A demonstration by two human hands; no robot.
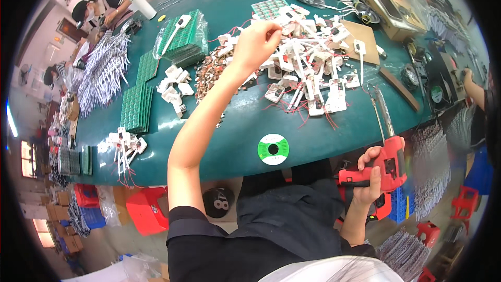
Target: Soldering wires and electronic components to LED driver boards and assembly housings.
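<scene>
My right hand (368, 183) grips a red soldering gun (395, 166) near the table's front edge. The gun's long metal tip (383, 112) points away over the table. My left arm is stretched far forward, with my left hand (255, 46) over the left side of a heap of white plastic housings (318, 68) with red wires. Its fingers are curled together; whatever they hold, if anything, is hidden. Beside that wrist lies a pile of small brownish parts (207, 73). A green and white solder spool (282, 151) lies flat between my arms.
Stacked green circuit boards (182, 39) and more boards (136, 108) lie to the left, near small white parts (177, 86). A brown bar (399, 90) and a cardboard sheet (365, 44) lie right. Another person's arm (474, 91) shows at far right; people work at far left.
</scene>
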